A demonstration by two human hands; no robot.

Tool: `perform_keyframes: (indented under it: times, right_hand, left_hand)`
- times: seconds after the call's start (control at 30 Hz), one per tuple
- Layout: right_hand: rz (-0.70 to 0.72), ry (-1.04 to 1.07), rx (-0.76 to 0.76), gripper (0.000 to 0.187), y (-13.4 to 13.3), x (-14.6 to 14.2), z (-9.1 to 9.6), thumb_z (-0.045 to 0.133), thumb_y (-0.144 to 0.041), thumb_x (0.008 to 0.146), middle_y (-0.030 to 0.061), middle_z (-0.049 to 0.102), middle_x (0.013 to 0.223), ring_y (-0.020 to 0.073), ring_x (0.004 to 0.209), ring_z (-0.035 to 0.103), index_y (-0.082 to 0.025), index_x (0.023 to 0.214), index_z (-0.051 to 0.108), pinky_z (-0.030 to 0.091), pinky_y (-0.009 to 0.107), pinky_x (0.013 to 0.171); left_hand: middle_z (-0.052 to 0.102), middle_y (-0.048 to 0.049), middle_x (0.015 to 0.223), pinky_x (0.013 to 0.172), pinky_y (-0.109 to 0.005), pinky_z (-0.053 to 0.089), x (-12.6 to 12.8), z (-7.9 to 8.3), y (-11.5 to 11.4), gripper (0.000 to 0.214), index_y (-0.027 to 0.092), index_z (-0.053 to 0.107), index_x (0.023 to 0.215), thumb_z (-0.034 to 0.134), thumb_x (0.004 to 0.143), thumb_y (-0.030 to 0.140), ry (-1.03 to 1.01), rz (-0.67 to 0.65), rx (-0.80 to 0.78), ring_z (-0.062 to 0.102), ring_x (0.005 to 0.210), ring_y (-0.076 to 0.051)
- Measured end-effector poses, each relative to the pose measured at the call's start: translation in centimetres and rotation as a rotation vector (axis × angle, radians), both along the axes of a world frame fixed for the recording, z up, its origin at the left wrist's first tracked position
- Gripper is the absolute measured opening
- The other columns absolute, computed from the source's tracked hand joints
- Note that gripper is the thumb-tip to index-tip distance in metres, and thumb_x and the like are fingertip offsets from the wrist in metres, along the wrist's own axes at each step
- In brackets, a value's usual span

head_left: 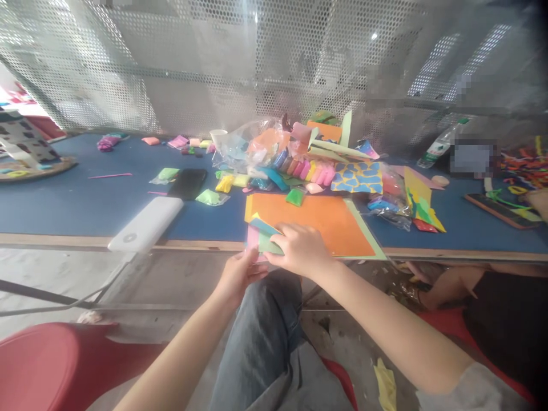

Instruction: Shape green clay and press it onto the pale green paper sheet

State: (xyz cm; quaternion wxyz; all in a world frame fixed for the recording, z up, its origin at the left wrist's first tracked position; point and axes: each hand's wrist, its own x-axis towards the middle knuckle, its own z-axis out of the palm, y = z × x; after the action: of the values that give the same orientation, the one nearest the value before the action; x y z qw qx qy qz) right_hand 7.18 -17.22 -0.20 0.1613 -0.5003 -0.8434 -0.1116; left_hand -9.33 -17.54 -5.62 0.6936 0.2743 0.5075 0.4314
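Our right hand [299, 248] grasps lifted coloured sheets [262, 225]; our left hand [240, 274] pinches pink paper [253, 236] at the near edge of the surface [218, 221].

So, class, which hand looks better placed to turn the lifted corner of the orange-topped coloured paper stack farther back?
Probably the right hand: it touches the lifted corner and reaches over the stack. The left hand is at the pink paper, by the blue tabletop's near edge.
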Motion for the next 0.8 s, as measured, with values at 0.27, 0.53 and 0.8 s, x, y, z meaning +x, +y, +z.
perform_keyframes:
  times: [0.27,0.53,0.8]
  right_hand:
    - [0.067,-0.01,0.141,0.023,0.1,-0.1,-0.6,0.048,-0.02,0.086,0.0033,0.063,0.075,0.0143,0.071,0.054,-0.019,0.071,0.065,0.022,0.031,0.055]
    - [0.056,0.087,0.005,0.017,0.4,0.1,-0.9,0.055,-0.026,0.085,0.0018,0.064,0.086,0.0139,0.079,0.055,-0.022,0.075,0.068,0.026,0.028,0.058]
    - [0.028,0.147,-0.108,0.021,0.6,1.3,0.0,0.054,-0.028,0.086,0.0024,0.063,0.075,0.0144,0.075,0.056,-0.022,0.075,0.071,0.032,0.026,0.059]
  left_hand:
    - [0.042,0.008,0.055,0.05,-0.02,0.032,-0.7,-1.2,-1.0,0.034,0.019,0.056,0.078,0.066,0.074,0.051,0.946,0.131,0.557,0.044,0.05,-0.009]
    - [0.064,-0.0061,0.09,0.071,-0.03,0.043,-0.6,0.4,0.4,0.02,0.022,0.064,0.1,0.06,0.085,0.035,1.584,0.261,1.318,0.057,0.08,-0.02]
    - [0.067,-0.0073,0.105,0.085,-0.035,0.043,-1.7,3.5,3.3,0.018,0.022,0.065,0.102,0.057,0.086,0.025,1.422,-0.378,1.373,0.057,0.1,-0.024]
